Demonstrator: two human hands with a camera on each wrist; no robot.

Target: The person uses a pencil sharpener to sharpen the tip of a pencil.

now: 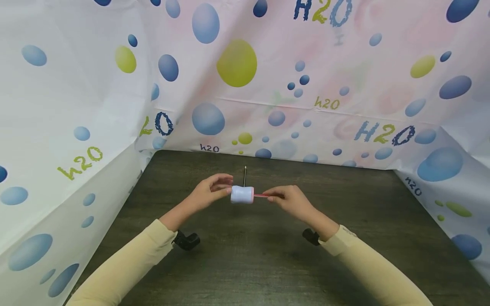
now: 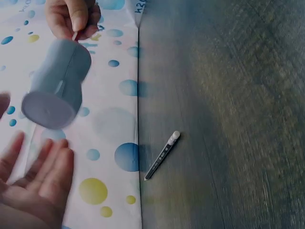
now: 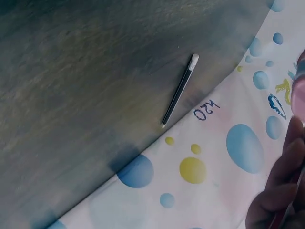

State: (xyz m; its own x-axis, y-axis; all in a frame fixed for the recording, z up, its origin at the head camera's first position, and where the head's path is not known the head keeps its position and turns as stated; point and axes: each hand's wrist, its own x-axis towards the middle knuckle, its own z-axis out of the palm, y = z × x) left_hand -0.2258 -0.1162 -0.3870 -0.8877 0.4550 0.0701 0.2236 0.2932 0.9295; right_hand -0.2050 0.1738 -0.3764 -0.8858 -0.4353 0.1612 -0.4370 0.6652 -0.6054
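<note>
In the head view a small waisted, pale blue-white pencil sharpener (image 1: 241, 194) lies sideways between the two hands, its pink-rimmed end toward the right. A red pencil (image 1: 260, 195) sticks into that end, and the right hand (image 1: 292, 202) pinches it between thumb and fingers. The left hand (image 1: 208, 193) is at the sharpener's other end; in the left wrist view this hand (image 2: 35, 186) has its fingers spread, with a gap between them and the sharpener (image 2: 57, 86). Only part of the right hand (image 3: 281, 186) and the sharpener's pink end (image 3: 298, 98) enter the right wrist view.
A black pencil with a white end (image 2: 162, 155) lies on the dark wooden table (image 1: 245, 263), beyond the sharpener and near the back edge. A white sheet printed with blue and green bubbles (image 1: 237, 63) rises behind and along both sides.
</note>
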